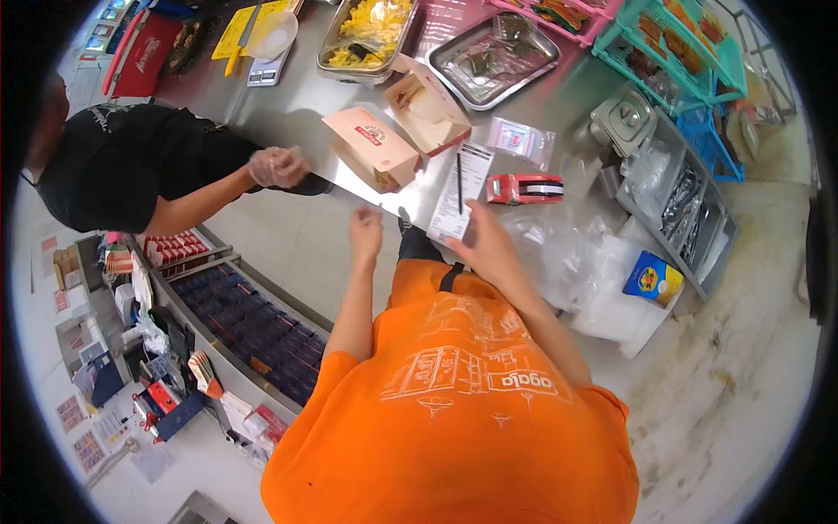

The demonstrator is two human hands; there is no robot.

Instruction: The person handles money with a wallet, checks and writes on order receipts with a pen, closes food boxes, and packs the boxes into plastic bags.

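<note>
My right hand [485, 237] rests at the lower end of a printed receipt [472, 175] on the steel counter [305, 92], thumb and fingers apart around its edge. A black pen [460, 183] lies on the paper. My left hand [366, 234] is raised off the counter's front edge, its fingers curled; whether it holds anything is too small to tell. Beyond it stand a closed printed food box [371, 144] and an open box [428, 109] with food inside. Right of the receipt are a red tape dispenser [525, 189] and a small clear packet [521, 142].
A co-worker's gloved hand [279, 167] is left of the boxes. Behind are a tray of yellow food [368, 35], a steel tray [495, 58] and a knife [243, 39]. Plastic bags [567, 262] and a cutlery bin [685, 201] lie right.
</note>
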